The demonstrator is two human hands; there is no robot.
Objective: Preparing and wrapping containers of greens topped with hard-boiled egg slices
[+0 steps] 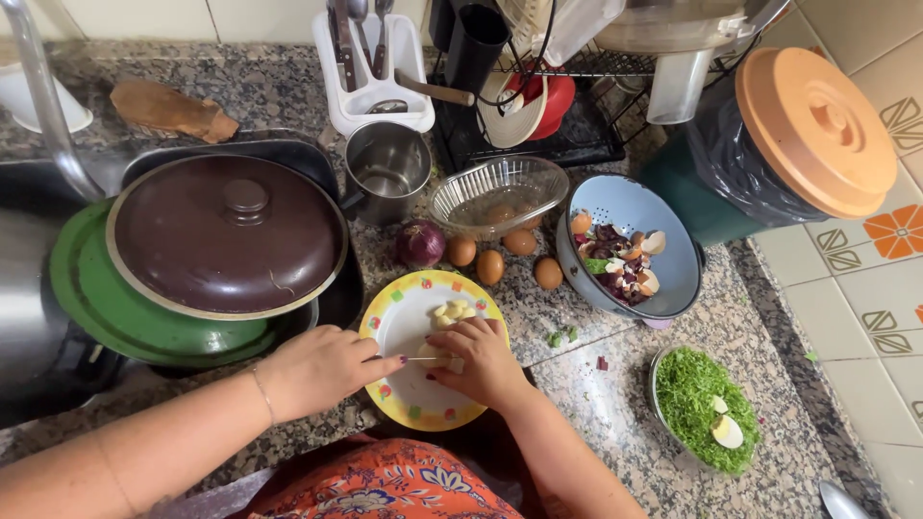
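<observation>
Pot lid: brown, parked over green pans left of my work, out of the way.
Colander: blue, catching peels and shells.
Plate: yellow-rimmed, serves as my cutting surface on the granite counter.
Left hand: closed around a thin knife, forefinger along it for control.
Right hand: fingers curled down, pinning a pale garlic clove steady.
Peeled cloves: piled aside, top of plate.
</observation>
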